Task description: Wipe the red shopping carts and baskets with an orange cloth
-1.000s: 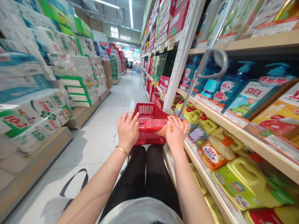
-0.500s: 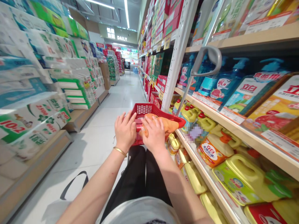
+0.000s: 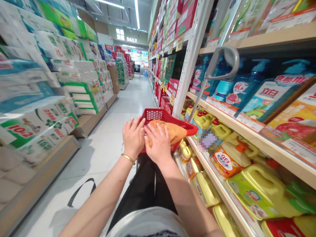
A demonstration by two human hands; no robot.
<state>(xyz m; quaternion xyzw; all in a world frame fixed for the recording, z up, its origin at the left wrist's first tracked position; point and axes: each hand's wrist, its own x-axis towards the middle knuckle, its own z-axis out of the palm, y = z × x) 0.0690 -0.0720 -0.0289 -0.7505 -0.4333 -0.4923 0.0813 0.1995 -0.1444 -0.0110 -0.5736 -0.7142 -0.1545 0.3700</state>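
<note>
A red plastic basket (image 3: 158, 114) with a long grey handle (image 3: 223, 62) sits just beyond my knees. An orange cloth (image 3: 178, 133) lies across its right side. My right hand (image 3: 158, 141) rests on the cloth's left end, fingers extended over it. At the basket's near left edge is my left hand (image 3: 133, 136), fingers stretched out, with its fingertips close beside my right hand. Nothing is seen held in my left hand. The palms of both hands are hidden.
Shelves (image 3: 249, 133) on the right carry blue pump bottles and yellow detergent jugs (image 3: 255, 187). Paper packs (image 3: 46, 121) are stacked along the left. A grey bag (image 3: 61, 219) is at the lower left. The tiled aisle (image 3: 134, 93) runs ahead.
My right hand has shifted slightly left over the orange cloth, towards my left hand, uncovering more of the cloth. The view has moved a little.
</note>
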